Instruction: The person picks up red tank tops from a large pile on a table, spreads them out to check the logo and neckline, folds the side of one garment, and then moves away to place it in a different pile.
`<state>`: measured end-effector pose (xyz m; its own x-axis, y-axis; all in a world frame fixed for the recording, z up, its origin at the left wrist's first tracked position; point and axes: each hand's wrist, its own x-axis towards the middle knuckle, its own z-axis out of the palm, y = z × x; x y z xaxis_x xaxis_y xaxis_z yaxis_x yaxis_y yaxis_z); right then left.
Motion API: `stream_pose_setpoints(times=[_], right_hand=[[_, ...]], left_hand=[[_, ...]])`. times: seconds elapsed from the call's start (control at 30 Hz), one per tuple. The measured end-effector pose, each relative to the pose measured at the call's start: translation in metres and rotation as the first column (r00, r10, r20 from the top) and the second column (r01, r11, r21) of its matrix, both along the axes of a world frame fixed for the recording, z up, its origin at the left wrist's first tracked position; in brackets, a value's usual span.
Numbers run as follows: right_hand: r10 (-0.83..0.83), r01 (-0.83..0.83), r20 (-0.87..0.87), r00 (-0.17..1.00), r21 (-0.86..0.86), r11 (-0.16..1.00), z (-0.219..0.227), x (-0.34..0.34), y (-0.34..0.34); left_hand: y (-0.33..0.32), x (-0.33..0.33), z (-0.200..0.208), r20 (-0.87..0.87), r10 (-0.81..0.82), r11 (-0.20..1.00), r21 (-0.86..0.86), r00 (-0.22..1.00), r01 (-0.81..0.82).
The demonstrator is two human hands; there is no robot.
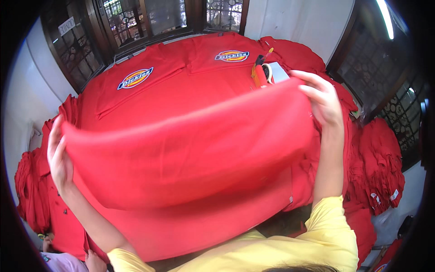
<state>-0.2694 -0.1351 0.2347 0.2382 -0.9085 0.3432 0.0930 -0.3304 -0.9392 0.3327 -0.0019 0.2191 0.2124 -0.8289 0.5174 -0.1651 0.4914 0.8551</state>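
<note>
Between my two raised hands a wide sheet of plain red cloth (195,158) is stretched, sagging in the middle and hanging toward my body. My left hand (59,156) is closed on its left corner, the fingers partly folded over the edge. My right hand (322,97) pinches the upper right corner, set higher and farther away than the left. Whether the cloth is a whole shirt cannot be made out. Under it lies a table covered in red fabric (158,106). Just beyond my right fingertips stand a roll of tape (268,72) and a small white box (278,72).
Two red shirts with printed badges lie at the back, a left one (149,84) and a right one (213,63). Red garments are heaped on the right (380,163) and left (31,190). Another person's hand (94,262) touches red cloth at lower left. Windows (149,20) line the back.
</note>
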Motion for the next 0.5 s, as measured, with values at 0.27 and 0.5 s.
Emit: stream_pose_setpoints(times=[0.27,0.5], right_hand=[[-0.535,0.286,-0.576,0.618,-0.469,0.835,0.09,-0.011,-0.297],[-0.456,0.46,0.061,0.888,-0.171,0.871,0.118,-0.099,-0.458]], left_hand=[[-0.227,-0.034,0.095,0.646,0.75,0.518,-0.443,0.141,-0.732],[-0.371,-0.113,0.072,0.595,0.771,0.537,-0.413,0.228,-0.735]])
